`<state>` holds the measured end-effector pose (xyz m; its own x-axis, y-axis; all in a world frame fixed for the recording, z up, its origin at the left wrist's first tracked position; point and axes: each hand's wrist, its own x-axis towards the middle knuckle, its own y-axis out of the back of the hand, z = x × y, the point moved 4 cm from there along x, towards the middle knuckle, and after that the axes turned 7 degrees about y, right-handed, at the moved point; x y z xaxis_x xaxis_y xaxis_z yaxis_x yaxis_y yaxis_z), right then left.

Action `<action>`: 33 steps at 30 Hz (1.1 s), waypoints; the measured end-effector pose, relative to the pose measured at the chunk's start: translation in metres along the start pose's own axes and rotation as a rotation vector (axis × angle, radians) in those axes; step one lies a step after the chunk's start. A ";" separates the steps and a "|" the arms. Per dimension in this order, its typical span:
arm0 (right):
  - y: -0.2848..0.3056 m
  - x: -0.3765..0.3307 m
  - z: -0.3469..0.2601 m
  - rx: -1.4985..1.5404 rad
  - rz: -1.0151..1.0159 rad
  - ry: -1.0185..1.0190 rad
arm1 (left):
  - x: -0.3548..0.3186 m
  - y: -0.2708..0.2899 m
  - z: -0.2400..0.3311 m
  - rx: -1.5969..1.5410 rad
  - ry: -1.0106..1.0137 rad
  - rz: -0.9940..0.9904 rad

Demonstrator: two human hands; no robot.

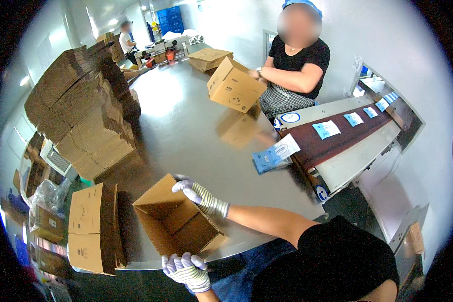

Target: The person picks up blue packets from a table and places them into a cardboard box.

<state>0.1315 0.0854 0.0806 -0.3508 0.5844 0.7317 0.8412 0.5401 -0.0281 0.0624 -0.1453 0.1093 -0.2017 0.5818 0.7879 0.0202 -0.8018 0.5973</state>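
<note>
At the far left, a tall stack of flattened cartons (pixel 83 118) stood on the metal worktop (pixel 171 138), and a smaller bundle of folded cartons (pixel 85 211) sat nearer the wearer, just beside the open cardboard box (pixel 186 226). That box was at the near edge of the worktop, its open mouth turned up toward the camera, its creased inside showing. The left hand (pixel 186 272), in a striped glove, lay at the box's nearest corner with its fingers bent (whether it pinched the rim there, I could not tell). The right hand (pixel 201 196), gloved alike, had its fingers hooked over the rim on the opposite side, pinching that wall. Squaring the box well, I judged, called for even pressure from both hands on opposite sides, fingers kept out of the folds, and a check that the bottom sat flat and the corners stood true. Farther right, a second carton (pixel 236 88) was tilted before a co-worker (pixel 302 63) in a black shirt. A blue-and-white pouch (pixel 277 153) lay at the near end of the dark red conveyor belt (pixel 307 146), with more pouches (pixel 326 129) spaced along it.
</note>
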 end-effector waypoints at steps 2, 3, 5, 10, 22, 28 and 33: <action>0.003 -0.001 0.000 -0.075 0.027 0.005 | -0.001 -0.002 0.000 -0.003 -0.001 -0.006; 0.005 -0.001 0.003 -0.079 0.026 0.002 | -0.002 -0.004 0.001 -0.004 -0.006 -0.011; 0.004 0.002 0.010 0.050 0.057 0.017 | 0.000 -0.002 0.002 -0.004 -0.019 -0.007; -0.002 0.000 0.007 -0.040 0.039 0.001 | 0.000 0.002 -0.001 0.018 -0.021 0.001; 0.001 -0.004 0.020 0.042 0.048 -0.005 | 0.003 0.003 0.007 0.022 0.003 0.018; 0.001 -0.001 0.005 0.042 0.043 0.005 | 0.003 0.002 0.005 0.031 0.008 0.002; 0.001 0.003 -0.010 0.076 0.078 -0.024 | -0.004 0.002 0.003 0.016 0.013 -0.018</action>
<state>0.1352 0.0811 0.0895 -0.2960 0.6399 0.7091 0.8328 0.5365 -0.1365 0.0656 -0.1487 0.1082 -0.2148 0.5945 0.7749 0.0323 -0.7887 0.6140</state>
